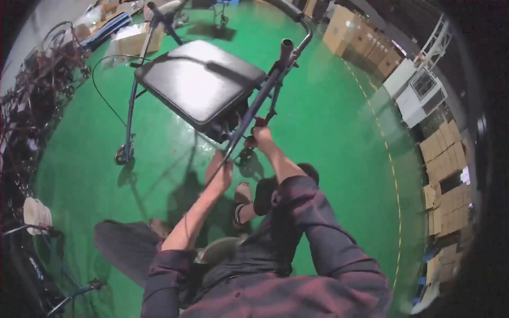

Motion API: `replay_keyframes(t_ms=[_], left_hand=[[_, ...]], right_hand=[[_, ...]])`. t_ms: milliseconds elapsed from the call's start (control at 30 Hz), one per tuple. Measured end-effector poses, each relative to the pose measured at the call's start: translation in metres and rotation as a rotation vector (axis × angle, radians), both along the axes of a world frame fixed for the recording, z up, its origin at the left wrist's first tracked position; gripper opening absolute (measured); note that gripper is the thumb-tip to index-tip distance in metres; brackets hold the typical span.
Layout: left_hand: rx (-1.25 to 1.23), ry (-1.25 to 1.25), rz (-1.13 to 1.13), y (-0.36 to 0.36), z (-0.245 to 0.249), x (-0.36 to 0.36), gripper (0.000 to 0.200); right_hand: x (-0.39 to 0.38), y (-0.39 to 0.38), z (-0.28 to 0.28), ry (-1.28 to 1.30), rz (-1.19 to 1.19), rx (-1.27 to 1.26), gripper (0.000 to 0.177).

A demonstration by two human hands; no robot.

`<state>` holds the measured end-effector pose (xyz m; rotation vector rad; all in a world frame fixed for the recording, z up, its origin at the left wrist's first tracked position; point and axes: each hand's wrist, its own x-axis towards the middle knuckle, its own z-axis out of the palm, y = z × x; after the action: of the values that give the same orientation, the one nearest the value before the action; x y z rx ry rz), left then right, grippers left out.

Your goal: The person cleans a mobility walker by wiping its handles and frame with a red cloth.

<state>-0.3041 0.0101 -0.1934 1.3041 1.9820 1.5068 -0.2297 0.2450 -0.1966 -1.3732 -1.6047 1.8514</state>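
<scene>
In front of me stands a rollator walker with a blue frame (pixel 253 117) and a padded black seat (pixel 185 79). My left hand (pixel 219 168) is closed at the lower end of the near frame tube, and a thin dark cable runs down across it. What its fingers hold is hidden. Just to the right, my right hand (pixel 261 135) is wrapped round a small red part (pixel 261 122) beside the same tube. A caster wheel (pixel 245 155) shows below that hand. Another caster (pixel 123 154) is at the far left leg.
I sit on a low stool (pixel 220 250) on a green floor (pixel 339 143). Stacked cardboard boxes (pixel 360 42) and flat cartons (pixel 445 175) line the right. Piled dark frames (pixel 40 100) stand left. A white roll-shaped object (pixel 37 214) is at lower left, near another walker frame (pixel 69 291).
</scene>
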Motion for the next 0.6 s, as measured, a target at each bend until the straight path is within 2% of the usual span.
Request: replay_keyframes(t_ms=[33, 233, 367, 500, 600], left_hand=[[0.024, 0.031, 0.015, -0.004, -0.035, -0.020, 0.024], [0.162, 0.031, 0.103, 0.013, -0.042, -0.011, 0.016], [-0.041, -0.035, 0.031, 0.000, -0.028, -0.014, 0.029], [0.026, 0.100, 0.094, -0.004, -0.048, -0.005, 0.036], [0.103, 0.313, 0.243, -0.014, -0.042, 0.015, 0.054]], right_hand=[[-0.024, 0.000, -0.026, 0.047, -0.006, 0.002, 0.013], [-0.031, 0.019, -0.024, 0.218, -0.004, -0.020, 0.014], [-0.022, -0.015, -0.035, 0.207, 0.103, -0.048, 0.014], [-0.015, -0.026, -0.039, 0.204, 0.136, -0.054, 0.015], [-0.008, -0.033, -0.040, 0.313, 0.154, -0.094, 0.016]])
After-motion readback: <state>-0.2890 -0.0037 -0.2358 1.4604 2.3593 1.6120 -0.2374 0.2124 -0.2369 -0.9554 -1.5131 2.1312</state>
